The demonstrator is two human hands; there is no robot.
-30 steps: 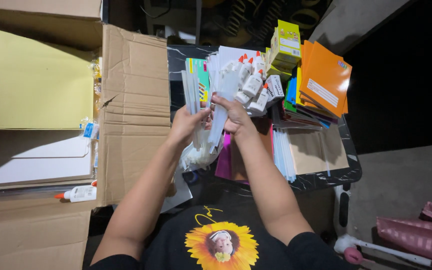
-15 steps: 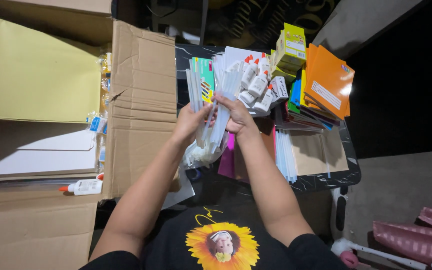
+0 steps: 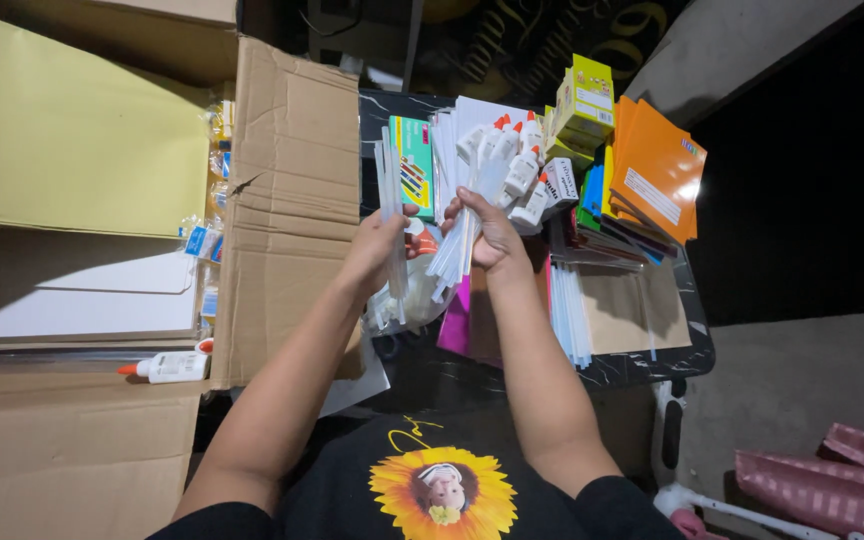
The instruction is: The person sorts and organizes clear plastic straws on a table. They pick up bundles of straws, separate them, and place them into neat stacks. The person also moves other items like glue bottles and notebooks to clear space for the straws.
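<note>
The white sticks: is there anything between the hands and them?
Nothing visible. The left hand grips a small bunch of white sticks directly, and the right hand grips a larger fanned bunch directly. Both bunches are held up above the clear plastic bag.

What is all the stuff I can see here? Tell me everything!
Glue sticks: two bunches, clear whitish, one in each hand.
Glue bottles: several, white with orange caps, piled on the table behind the hands.
Glue bottle in box: one, white, orange tip, left side.
Notebooks: a stack, orange, right of table.
Small boxes: a few, yellow-green, top of table.
Paper sheets: yellow and white stacks, inside the cardboard box.
Plastic bag: one, clear, under the hands.
Left hand: holds one bunch upright.
Right hand: holds the other bunch.
</note>
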